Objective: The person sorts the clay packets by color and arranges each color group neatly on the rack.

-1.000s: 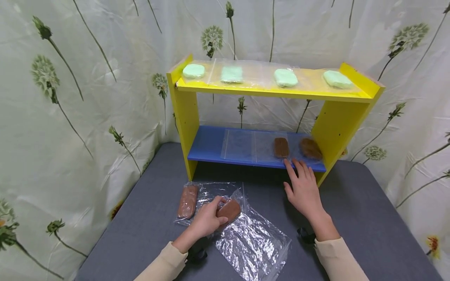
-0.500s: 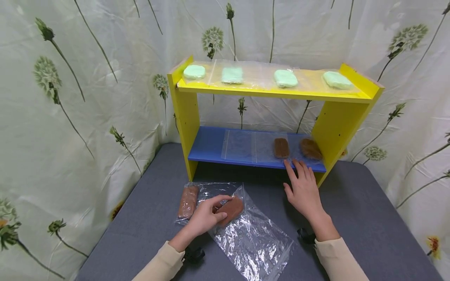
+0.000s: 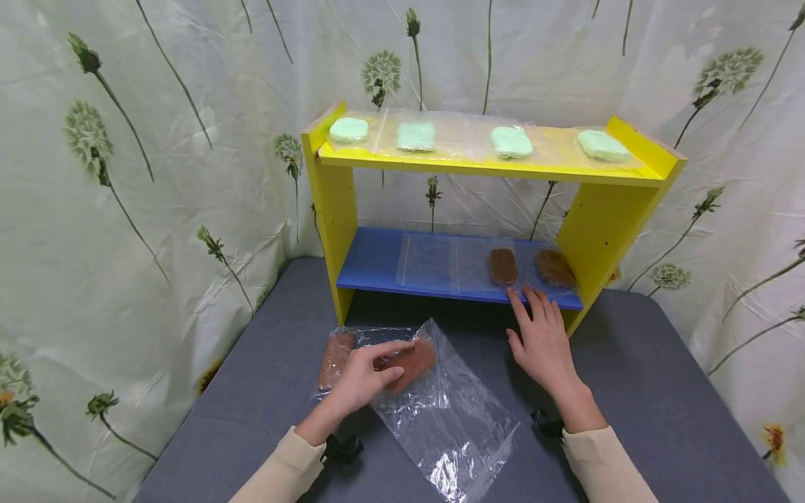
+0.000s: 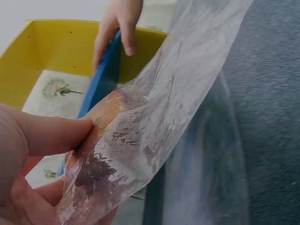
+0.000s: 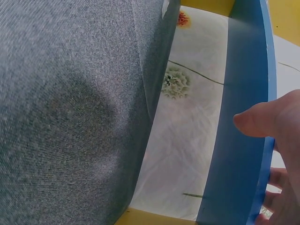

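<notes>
My left hand [image 3: 360,381] pinches a reddish-brown rounded slab [image 3: 416,362] inside a clear zip bag [image 3: 453,436]. In the left wrist view, the thumb presses on the bagged slab [image 4: 101,159], and the bag's loose end trails away. Below and to the left, another bagged brown slab [image 3: 335,362] lies on the grey surface, partly behind the hand. My right hand [image 3: 544,342] rests with extended fingers on the front edge of the blue shelf [image 3: 374,258]. Just beyond its fingertips are a bagged brown block [image 3: 503,266] and a rounder brown piece [image 3: 555,267].
Yellow side panels [image 3: 330,209] frame the blue shelf. Several bagged pale green pieces [image 3: 511,142] lie in a row on the yellow top shelf [image 3: 440,165]. A grey padded surface [image 3: 641,377] extends underneath, and a flower-print curtain [image 3: 189,140] hangs behind.
My left hand has raised the bagged slab slightly and shifted it away from me. The bag's loose end has straightened out. My right hand stays at the shelf edge.
</notes>
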Motion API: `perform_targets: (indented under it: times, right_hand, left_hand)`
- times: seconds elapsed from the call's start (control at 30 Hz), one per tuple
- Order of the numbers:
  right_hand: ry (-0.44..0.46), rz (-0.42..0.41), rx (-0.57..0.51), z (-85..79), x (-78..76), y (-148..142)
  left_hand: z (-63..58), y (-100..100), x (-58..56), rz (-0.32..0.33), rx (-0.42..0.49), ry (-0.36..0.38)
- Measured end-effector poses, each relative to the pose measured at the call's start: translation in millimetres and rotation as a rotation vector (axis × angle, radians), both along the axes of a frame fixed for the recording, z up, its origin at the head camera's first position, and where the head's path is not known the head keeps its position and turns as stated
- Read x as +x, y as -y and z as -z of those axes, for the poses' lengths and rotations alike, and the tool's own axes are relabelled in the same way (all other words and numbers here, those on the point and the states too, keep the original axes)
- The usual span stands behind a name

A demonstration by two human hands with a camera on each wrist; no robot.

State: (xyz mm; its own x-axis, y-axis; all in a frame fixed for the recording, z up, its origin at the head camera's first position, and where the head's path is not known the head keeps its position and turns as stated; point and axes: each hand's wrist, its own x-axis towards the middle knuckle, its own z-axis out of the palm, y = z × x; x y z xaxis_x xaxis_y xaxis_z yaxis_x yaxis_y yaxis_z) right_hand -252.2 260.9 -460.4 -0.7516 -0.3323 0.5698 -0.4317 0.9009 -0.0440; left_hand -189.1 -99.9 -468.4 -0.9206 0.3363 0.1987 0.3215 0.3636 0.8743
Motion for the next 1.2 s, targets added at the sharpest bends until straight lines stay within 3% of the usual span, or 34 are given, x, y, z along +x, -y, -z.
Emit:
perform_targets:
  times: [0.23, 0.47, 0.7, 0.93, 1.2]
  right_hand:
    - [0.006, 0.006, -0.003, 1.1, 0.9, 0]
    - [0.016, 0.007, -0.006, 1.8, 2.6, 0]
    - [0.005, 0.006, -0.008, 0.6, 2.9, -1]
    - [0.016, -0.005, 0.0, -1.9, 1.2, 1]
    - [0.044, 0.004, 0.003, -2.4, 2.1, 1]
  left_hand:
    - [-15.3, 3, -3.7, 0.013, 0.05, 0.009]
    - [-38.4, 7, -16.3, -0.023, 0.022, -0.099]
    - [-63.3, 9, -38.6, -0.031, 0.036, -0.242]
    - [-79.4, 11, -56.2, -0.113, 0.098, -0.321]
    - [-83.5, 7, -72.1, -0.231, 0.208, -0.296]
